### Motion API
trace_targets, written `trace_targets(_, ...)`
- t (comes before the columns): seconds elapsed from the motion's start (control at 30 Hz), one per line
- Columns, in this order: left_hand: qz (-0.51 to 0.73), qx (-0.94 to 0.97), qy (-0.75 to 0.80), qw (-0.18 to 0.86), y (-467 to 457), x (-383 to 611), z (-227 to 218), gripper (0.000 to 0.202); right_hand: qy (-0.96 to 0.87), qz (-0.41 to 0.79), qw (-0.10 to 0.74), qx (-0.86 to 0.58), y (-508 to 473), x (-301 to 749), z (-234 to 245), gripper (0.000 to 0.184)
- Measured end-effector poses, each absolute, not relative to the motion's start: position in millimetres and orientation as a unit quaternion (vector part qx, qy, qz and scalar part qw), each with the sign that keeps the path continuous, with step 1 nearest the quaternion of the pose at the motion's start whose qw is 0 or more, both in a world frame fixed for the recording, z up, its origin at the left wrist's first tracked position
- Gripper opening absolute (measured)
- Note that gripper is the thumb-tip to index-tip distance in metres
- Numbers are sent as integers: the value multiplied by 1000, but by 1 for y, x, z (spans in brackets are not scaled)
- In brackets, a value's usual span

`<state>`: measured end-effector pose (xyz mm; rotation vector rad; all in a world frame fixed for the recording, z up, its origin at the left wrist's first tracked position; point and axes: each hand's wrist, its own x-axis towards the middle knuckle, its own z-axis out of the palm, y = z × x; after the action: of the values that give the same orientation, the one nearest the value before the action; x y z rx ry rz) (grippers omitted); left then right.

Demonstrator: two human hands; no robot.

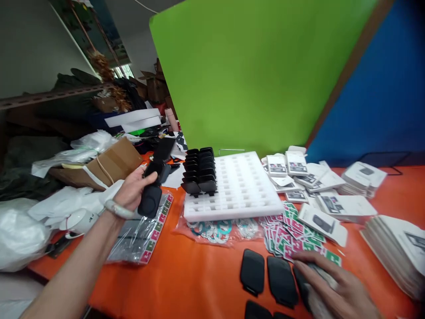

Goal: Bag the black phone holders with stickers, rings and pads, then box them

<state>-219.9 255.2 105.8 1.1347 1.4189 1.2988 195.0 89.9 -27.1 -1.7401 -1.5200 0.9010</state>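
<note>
My left hand (133, 188) is closed around a black folding device (150, 201) with rounded flat panels; the lower panel bears a faint ring. It is held up over a plastic-wrapped stack (136, 235) edged with pink and green marks. At the lower right, my right hand (335, 285) is blurred, its fingers curled around a greyish, cloth-like thing (314, 301). Under those fingers lies a partly hidden black panel (299, 283). Beside it on the orange table rest similar black panels (252, 271), several in all, some cut off by the bottom edge.
A white foam tray (239, 177) carries two rows of upright black pieces (199, 173) at its left. Pink and green cards (292, 232) lie to its right, with white boxes (345, 206) beyond. A green board (252, 75) stands behind. Plastic bags (23, 235) and a cardboard box (113, 161) crowd the left.
</note>
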Motion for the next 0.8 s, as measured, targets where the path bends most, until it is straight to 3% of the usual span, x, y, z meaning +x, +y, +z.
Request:
trace_targets(0.2, 364, 451, 510, 636, 139, -126, 71, 43, -491, 553, 416, -529, 106, 123, 20, 46)
trace_targets(0.37, 357, 389, 463, 712, 92, -78, 19, 48, -374, 686, 487, -390, 106, 96, 9, 41)
trace_targets(0.6, 299, 349, 380, 803, 57, -60, 14, 45, -314, 697, 474, -437, 100, 109, 1, 29)
trace_targets(0.8, 345, 326, 428, 769, 43, -48, 15, 51, -367, 662, 480, -443, 120, 116, -6, 27)
